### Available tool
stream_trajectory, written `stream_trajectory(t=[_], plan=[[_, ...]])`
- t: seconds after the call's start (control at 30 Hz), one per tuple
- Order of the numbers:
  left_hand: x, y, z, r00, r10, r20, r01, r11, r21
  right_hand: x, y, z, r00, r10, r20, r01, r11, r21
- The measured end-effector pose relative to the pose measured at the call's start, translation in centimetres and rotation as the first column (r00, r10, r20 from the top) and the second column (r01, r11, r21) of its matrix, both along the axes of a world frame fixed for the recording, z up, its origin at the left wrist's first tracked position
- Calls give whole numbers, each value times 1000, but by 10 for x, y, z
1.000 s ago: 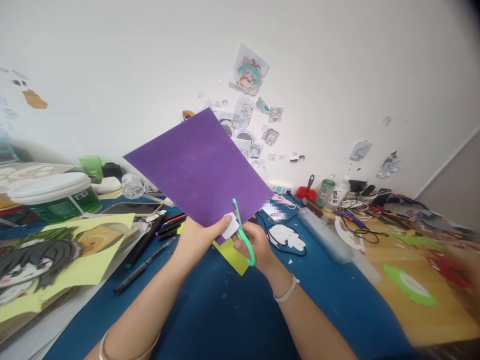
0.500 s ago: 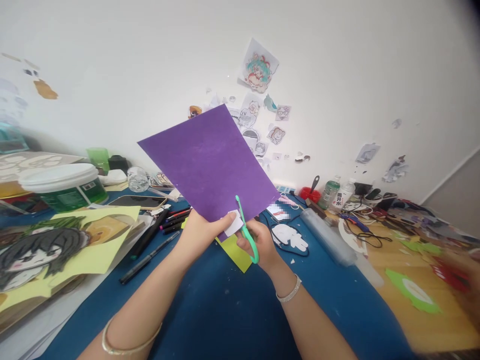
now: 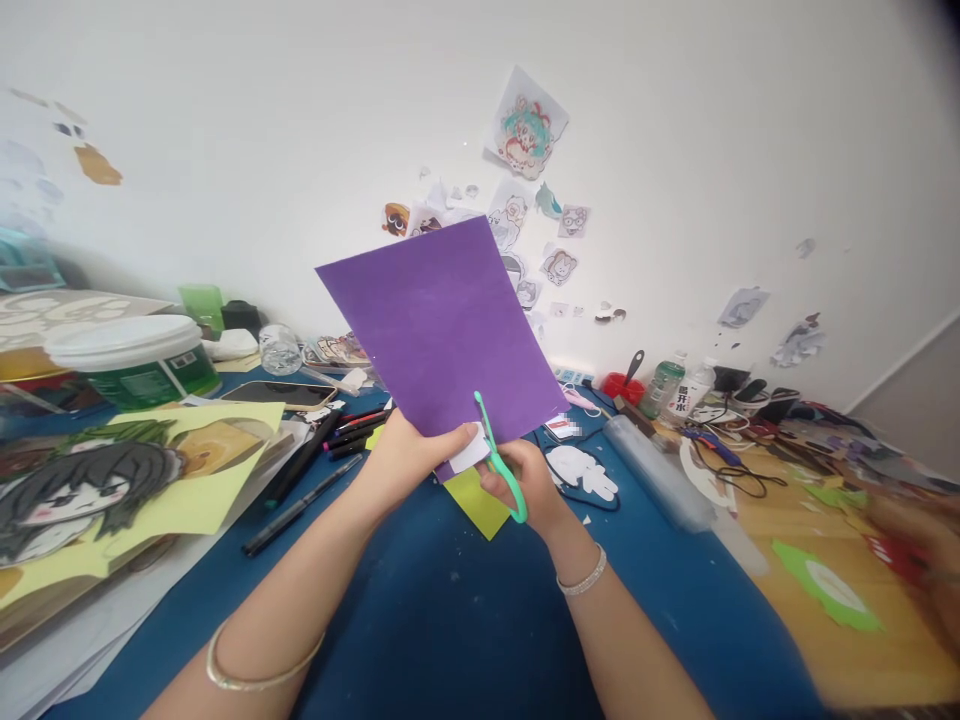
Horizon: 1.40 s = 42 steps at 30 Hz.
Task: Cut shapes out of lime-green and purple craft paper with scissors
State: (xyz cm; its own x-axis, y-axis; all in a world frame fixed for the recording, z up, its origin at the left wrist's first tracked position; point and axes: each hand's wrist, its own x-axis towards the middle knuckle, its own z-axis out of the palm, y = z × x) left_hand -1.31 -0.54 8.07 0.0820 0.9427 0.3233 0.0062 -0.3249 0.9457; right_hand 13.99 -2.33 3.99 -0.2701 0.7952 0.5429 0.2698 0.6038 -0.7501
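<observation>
A large purple sheet (image 3: pixel 442 320) is held up, tilted, above the blue table mat (image 3: pixel 450 630). My left hand (image 3: pixel 412 450) grips its lower edge, with the thumb pressing a small white paper piece (image 3: pixel 469 448) against it. Green scissors (image 3: pixel 510 480) are in my right hand (image 3: pixel 534 485), their tip pointing up in front of the sheet beside the white piece. Below the hands lies a yellow-green paper (image 3: pixel 481 508). The fingers of my left hand behind the sheet are hidden.
Pens (image 3: pixel 300 505), a phone (image 3: pixel 281 394) and a white-lidded tub (image 3: pixel 131 360) are on the left, near yellow paper with a drawing (image 3: pixel 202 460). Bottles (image 3: pixel 686 390) and a clear roll (image 3: pixel 656 470) stand or lie right. Another person's blurred hand (image 3: pixel 926 535) shows far right.
The purple sheet has turned slightly, its upper left corner moving right. The scissors and my right hand have shifted a little right. The other person's blurred hand has moved.
</observation>
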Motion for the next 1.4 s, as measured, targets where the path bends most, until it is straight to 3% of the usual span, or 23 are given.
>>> stream_trajectory(t=[0.2, 0.77, 1.0, 1.2, 1.4], plan=[[-2, 1, 1, 1000, -26, -8, 26, 999, -29, -2, 2, -6, 997, -2, -73, -1, 999, -36], [-7, 4, 0, 993, -101, 55, 105, 991, -81, -4, -5, 1, 999, -35, -9, 35, 999, 6], [-16, 10, -1, 975, -215, 62, 218, 974, -57, -3, -1, -3, 997, 58, -50, -61, 997, -50], [-21, 6, 8, 946, -322, -47, 316, 944, -96, 9, 1, 4, 988, 144, 45, -138, 982, -129], [-24, 12, 3, 975, -194, -111, 187, 980, -74, 16, 0, 8, 971, 175, 162, -162, 983, -86]])
